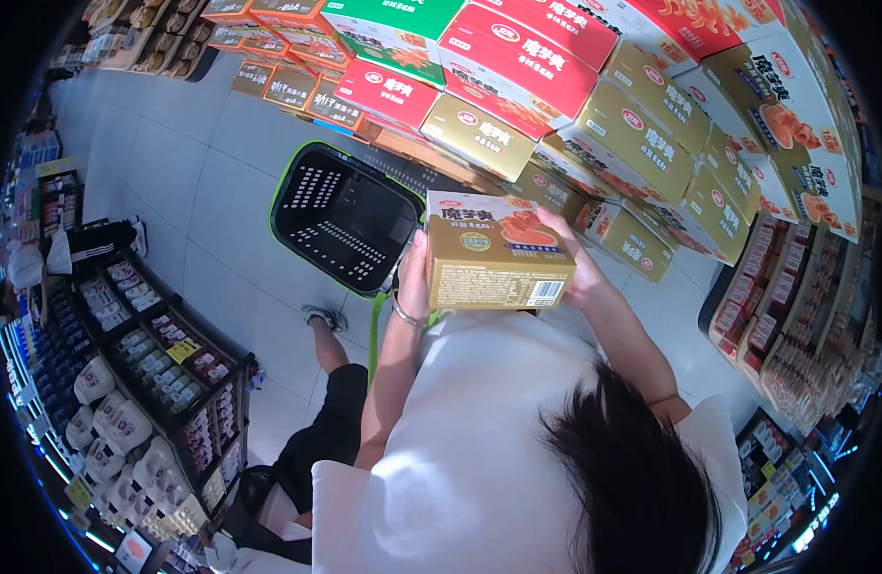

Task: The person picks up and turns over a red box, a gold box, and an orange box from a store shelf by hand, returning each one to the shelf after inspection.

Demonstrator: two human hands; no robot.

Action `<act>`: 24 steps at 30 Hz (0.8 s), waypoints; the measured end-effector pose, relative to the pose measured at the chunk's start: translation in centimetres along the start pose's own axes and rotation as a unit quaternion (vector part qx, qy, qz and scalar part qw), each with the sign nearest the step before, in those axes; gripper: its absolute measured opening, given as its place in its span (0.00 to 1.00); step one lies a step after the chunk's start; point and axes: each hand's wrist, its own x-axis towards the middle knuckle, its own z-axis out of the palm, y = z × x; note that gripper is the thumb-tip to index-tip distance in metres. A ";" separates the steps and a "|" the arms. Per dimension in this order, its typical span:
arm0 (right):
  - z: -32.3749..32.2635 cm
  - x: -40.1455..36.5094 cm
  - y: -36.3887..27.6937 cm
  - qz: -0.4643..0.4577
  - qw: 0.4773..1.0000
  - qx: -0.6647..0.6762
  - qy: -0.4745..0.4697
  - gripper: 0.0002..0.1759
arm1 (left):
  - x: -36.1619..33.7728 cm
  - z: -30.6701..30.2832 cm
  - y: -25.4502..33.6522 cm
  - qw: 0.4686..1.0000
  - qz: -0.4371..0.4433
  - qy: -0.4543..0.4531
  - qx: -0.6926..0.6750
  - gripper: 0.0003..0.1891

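A gold and white snack box (498, 251) with a red oval logo and a barcode is held up in front of my chest. My left hand (414, 279) is closed on its left side, a bracelet around the wrist. On the opposite side, my right hand (573, 260) grips the box near its upper corner and edge. Both hands' fingers are partly hidden behind it. Just beyond my left hand is a black shopping basket (340, 215) with a green rim, lower than the box.
Stacked gold boxes (642, 134), red boxes (522, 67) and a green box (393, 33) rise ahead. Shelving (173, 354) with packaged goods curves along the left; another rack (785, 316) stands right. A person's leg (331, 354) shows on the tiled floor at left.
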 end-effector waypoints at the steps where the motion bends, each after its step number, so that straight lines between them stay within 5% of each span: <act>1: -0.2 0.1 0.0 -0.002 1.000 0.001 -0.013 0.34 | 0.0 -0.1 -0.1 1.000 0.003 -0.001 0.000 0.34; 24: -1.0 1.2 0.3 -0.005 0.998 0.035 -0.050 0.30 | -0.8 3.9 1.8 0.998 0.022 0.052 -0.032 0.31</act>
